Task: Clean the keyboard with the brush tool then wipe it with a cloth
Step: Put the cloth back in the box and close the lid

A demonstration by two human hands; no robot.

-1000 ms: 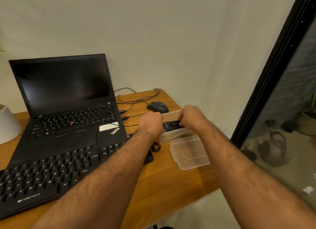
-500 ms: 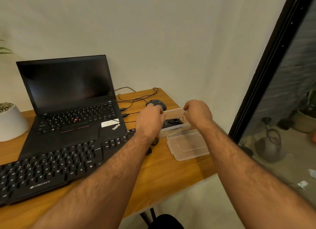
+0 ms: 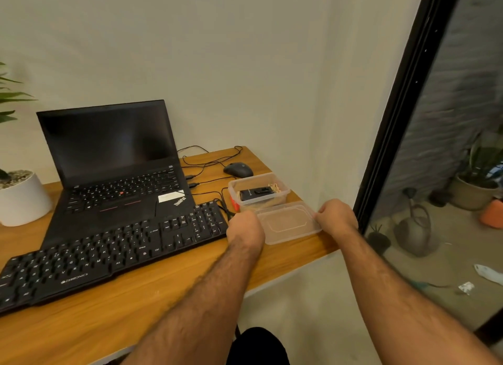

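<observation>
A black keyboard (image 3: 109, 251) lies across the wooden desk (image 3: 152, 304) in front of an open black laptop (image 3: 114, 168). Behind its right end stands a clear plastic box (image 3: 283, 191) holding a black brush tool (image 3: 255, 194) and something tan. The box's clear lid (image 3: 287, 223) lies flat in front of it, at the desk's right edge. My left hand (image 3: 245, 228) grips the lid's left end and my right hand (image 3: 336, 216) grips its right end. No cloth shows clearly.
A black mouse (image 3: 238, 169) and thin cables (image 3: 209, 160) lie behind the box. A white plant pot (image 3: 23, 198) stands at the far left. The desk ends just right of the lid, beside a black-framed glass door (image 3: 397, 119).
Both hands have left the box with the tool in it and moved toward me onto the lid's two ends. The view shifted slightly left.
</observation>
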